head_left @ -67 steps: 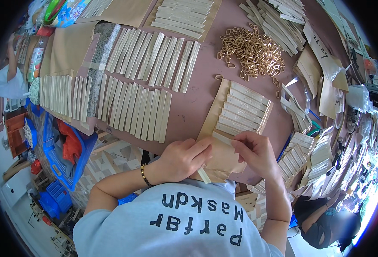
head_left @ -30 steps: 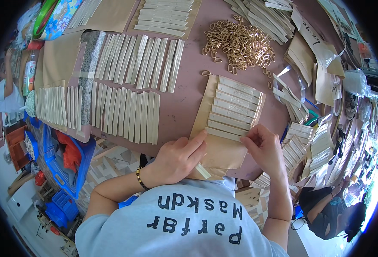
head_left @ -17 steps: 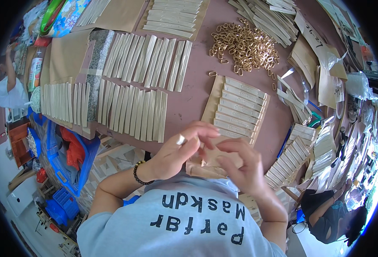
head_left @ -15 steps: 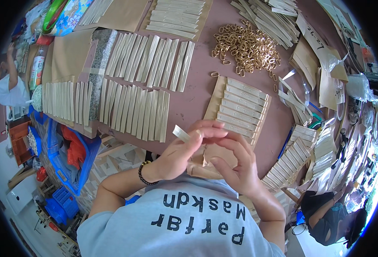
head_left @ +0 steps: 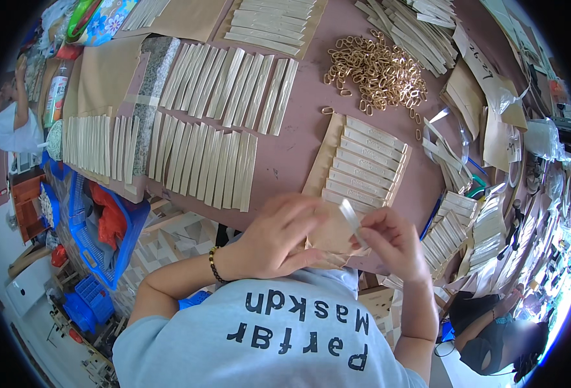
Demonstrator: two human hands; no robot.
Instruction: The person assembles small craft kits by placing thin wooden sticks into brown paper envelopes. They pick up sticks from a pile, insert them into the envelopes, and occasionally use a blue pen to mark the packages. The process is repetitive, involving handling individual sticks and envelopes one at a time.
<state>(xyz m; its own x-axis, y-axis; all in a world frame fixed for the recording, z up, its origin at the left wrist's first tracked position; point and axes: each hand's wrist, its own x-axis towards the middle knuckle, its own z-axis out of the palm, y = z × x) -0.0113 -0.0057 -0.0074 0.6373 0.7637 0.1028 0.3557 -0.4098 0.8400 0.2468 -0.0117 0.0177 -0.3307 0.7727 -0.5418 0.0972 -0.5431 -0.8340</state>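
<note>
Between the thumb and fingers of my right hand (head_left: pixel 395 242) a short pale-gold strip (head_left: pixel 349 216) is pinched, one end pointing up and away. My left hand (head_left: pixel 272 236) is beside it to the left, slightly blurred, with fingers stretched and thumb apart, holding nothing I can see. Both hands hover over the near end of a brown cardboard sheet (head_left: pixel 327 226). Farther up that sheet, several similar strips (head_left: pixel 363 167) lie in a neat stack of rows. A single gold oval ring (head_left: pixel 327 110) rests by the sheet's far left corner.
A heap of gold oval rings (head_left: pixel 379 71) lies beyond the sheet. Rows of pale strips (head_left: pixel 204 165) cover the table's left side, beside a speckled stone bar (head_left: pixel 155 84). More strips (head_left: pixel 450 233) and brown card lie at right. A blue basket (head_left: pixel 98 239) stands below the table's left edge.
The pale strip was at my left thumb and is now in my right hand. My right hand has closed on it and moved right; my left hand has drawn away from it.
</note>
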